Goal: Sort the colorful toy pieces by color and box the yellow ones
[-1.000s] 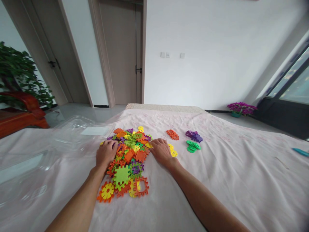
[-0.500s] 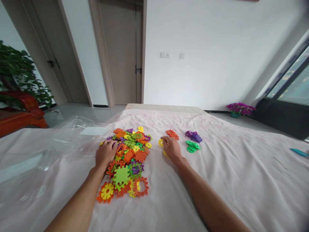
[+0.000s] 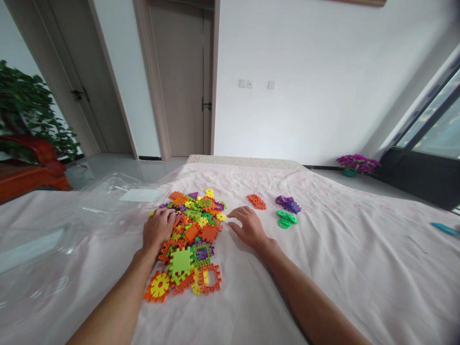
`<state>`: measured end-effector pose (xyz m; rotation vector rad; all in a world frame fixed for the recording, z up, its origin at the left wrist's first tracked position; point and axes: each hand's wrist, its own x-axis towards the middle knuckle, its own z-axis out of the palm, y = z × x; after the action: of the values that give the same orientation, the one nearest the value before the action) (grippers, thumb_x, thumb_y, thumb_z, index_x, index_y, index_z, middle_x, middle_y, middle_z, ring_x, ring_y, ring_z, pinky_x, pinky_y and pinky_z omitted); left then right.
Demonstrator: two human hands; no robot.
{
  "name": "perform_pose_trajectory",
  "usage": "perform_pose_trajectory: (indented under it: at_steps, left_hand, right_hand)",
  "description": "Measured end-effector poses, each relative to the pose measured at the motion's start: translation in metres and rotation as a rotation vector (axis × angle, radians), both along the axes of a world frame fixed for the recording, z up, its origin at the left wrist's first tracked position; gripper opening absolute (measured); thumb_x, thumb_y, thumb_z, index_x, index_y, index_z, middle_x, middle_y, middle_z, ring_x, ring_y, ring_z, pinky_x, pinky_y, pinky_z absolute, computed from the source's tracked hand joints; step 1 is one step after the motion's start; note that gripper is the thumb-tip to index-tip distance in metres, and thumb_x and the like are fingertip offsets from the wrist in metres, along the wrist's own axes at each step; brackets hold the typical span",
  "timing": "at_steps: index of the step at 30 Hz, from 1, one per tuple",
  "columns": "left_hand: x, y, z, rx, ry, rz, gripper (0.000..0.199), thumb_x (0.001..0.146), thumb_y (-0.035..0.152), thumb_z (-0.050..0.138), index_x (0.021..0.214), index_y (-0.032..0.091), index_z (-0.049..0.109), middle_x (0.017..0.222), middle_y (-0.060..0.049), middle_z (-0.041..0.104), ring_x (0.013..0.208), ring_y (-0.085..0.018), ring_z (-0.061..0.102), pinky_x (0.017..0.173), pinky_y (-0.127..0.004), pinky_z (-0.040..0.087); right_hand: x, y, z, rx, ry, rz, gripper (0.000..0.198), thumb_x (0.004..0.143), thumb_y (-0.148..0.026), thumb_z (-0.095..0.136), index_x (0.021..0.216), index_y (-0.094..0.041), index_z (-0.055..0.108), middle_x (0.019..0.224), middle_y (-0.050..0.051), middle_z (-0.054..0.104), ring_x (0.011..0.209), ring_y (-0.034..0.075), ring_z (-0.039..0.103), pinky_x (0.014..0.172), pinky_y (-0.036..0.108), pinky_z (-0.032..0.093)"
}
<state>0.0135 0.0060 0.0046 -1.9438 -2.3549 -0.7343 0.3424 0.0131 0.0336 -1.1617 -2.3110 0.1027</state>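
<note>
Yellow disc (image 3: 221,217) lies just left of the nearer right hand (image 3: 247,227), fingers parted, empty; left hand (image 3: 157,230) closure indeterminable.

The notched pieces (image 3: 181,261) look matt plastic, the cover (image 3: 247,287) creased cloth, the clear containers (image 3: 108,199) glossy plastic.

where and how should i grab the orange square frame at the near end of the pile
Probably take the orange frame by its right rim, coming from the right with the right hand. That rim reaches out over the cloth, while the left side overlaps a yellow piece. The open middle should let a fingertip inside, thumb on the toothed outer edge.
</note>
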Motion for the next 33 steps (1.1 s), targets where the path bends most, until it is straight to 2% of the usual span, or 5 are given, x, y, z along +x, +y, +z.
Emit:
perform_pose_trajectory:
  at_steps: [5,14,25,29,33]
  left_hand:
    - [0.0,0.002,-0.004,0.063,-0.002,0.006,0.045,0.097,0.043,0.034,0.126,0.026,0.064,0.136,-0.009,0.057,0.123,-0.024,0.055,0.101,-0.037,0.046]
    - [-0.001,0.007,-0.011,0.086,0.02,-0.118,0.051,0.099,0.047,0.029,0.132,0.022,0.06,0.138,-0.008,0.059,0.128,-0.023,0.052,0.108,-0.038,0.042]
    - [-0.007,0.013,-0.018,0.064,0.039,-0.121,0.046,0.098,0.044,0.034,0.129,0.023,0.061,0.138,-0.008,0.058,0.126,-0.024,0.054,0.105,-0.038,0.044]
    - [-0.006,0.012,-0.018,0.065,0.036,-0.112,0.045,0.098,0.044,0.035,0.129,0.024,0.061,0.138,-0.007,0.058,0.125,-0.024,0.055,0.104,-0.038,0.044]
    - [-0.007,0.012,-0.018,0.066,0.041,-0.107,0.045,0.097,0.044,0.035,0.129,0.025,0.061,0.138,-0.007,0.059,0.125,-0.022,0.055,0.104,-0.036,0.044]
  right_hand:
    - [-0.026,-0.014,0.004,0.036,-0.078,0.279,0.039,0.093,-0.032,0.059,0.132,-0.031,0.06,0.132,0.005,0.061,0.122,0.022,0.052,0.103,0.037,0.038]
    - [-0.03,-0.001,-0.016,0.145,0.088,0.265,0.024,0.099,-0.034,0.052,0.112,-0.027,0.071,0.115,0.007,0.07,0.106,0.02,0.062,0.093,0.034,0.047]
    - [0.048,0.051,-0.027,-0.032,0.581,-0.502,0.034,0.084,-0.033,0.052,0.105,-0.015,0.072,0.085,0.006,0.073,0.077,0.021,0.066,0.071,0.03,0.049]
    - [0.075,0.06,-0.035,-0.158,0.649,-0.57,0.038,0.079,-0.033,0.05,0.1,-0.012,0.074,0.066,0.003,0.069,0.062,0.019,0.062,0.06,0.026,0.044]
    - [0.083,0.062,-0.041,-0.199,0.703,-0.537,0.037,0.072,-0.03,0.056,0.098,-0.012,0.074,0.07,0.004,0.071,0.065,0.02,0.063,0.061,0.027,0.046]
